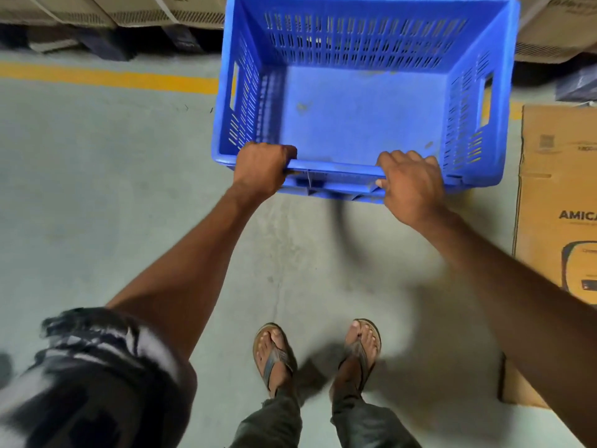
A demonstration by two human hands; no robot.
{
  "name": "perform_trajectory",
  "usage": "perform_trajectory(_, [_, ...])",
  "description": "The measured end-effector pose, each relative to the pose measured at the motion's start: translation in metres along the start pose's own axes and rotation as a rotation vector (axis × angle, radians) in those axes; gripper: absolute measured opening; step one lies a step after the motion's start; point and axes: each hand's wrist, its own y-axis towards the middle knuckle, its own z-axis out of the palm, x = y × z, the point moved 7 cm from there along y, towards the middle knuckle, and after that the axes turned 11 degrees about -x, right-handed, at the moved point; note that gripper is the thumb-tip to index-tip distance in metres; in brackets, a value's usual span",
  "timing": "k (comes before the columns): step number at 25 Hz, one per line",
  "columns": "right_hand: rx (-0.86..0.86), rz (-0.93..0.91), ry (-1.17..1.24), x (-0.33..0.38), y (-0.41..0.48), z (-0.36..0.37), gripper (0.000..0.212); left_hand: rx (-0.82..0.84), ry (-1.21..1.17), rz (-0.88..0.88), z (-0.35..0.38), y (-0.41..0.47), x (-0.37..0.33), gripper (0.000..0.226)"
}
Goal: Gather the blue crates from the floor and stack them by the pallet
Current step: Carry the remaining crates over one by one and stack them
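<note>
Sandalled feet [316, 354] stand on the grey concrete floor [97, 195]; ahead of them the left hand [261, 169] and right hand [410, 185] are each curled tight over the near rim of an empty blue crate [361, 114], which is upright. A printed cardboard box [559, 202] stands just right of the crate. Beyond lie a yellow floor line [106, 76] and stacked cartons [129, 11] on a dark pallet [106, 43].
</note>
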Motion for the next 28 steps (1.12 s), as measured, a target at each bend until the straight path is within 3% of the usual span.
perform_trajectory(2, [0.099, 0.025, -0.009, 0.001, 0.001, 0.002, 0.021, 0.070, -0.016, 0.007, 0.000, 0.004, -0.002, 0.014])
perform_trajectory(5, [0.240, 0.135, 0.039, 0.000, -0.009, -0.019, 0.040, 0.209, -0.039, 0.016, -0.014, -0.012, -0.007, 0.067])
perform_trajectory(7, [0.160, 0.231, 0.124, 0.006, -0.021, -0.063, 0.048, 0.124, -0.145, 0.017, -0.057, -0.032, -0.023, 0.082])
perform_trajectory(10, [-0.019, 0.384, 0.295, 0.020, -0.055, -0.156, 0.043, -0.061, -0.292, -0.025, -0.153, -0.079, -0.054, 0.068])
perform_trajectory(13, [-0.110, 0.516, 0.446, 0.040, -0.110, -0.249, 0.026, -0.121, -0.323, -0.018, -0.238, -0.142, -0.090, 0.056])
perform_trajectory(18, [-0.188, 0.530, 0.420, 0.083, -0.229, -0.395, 0.014, -0.234, -0.353, 0.094, -0.369, -0.262, -0.146, 0.037])
perform_trajectory(22, [-0.270, 0.556, 0.336, 0.110, -0.338, -0.487, 0.011, -0.178, -0.502, 0.178, -0.436, -0.349, -0.172, 0.030])
perform_trajectory(28, [-0.394, 0.955, 0.484, 0.156, -0.540, -0.552, 0.011, 0.009, -0.574, 0.465, -0.490, -0.490, -0.238, 0.025])
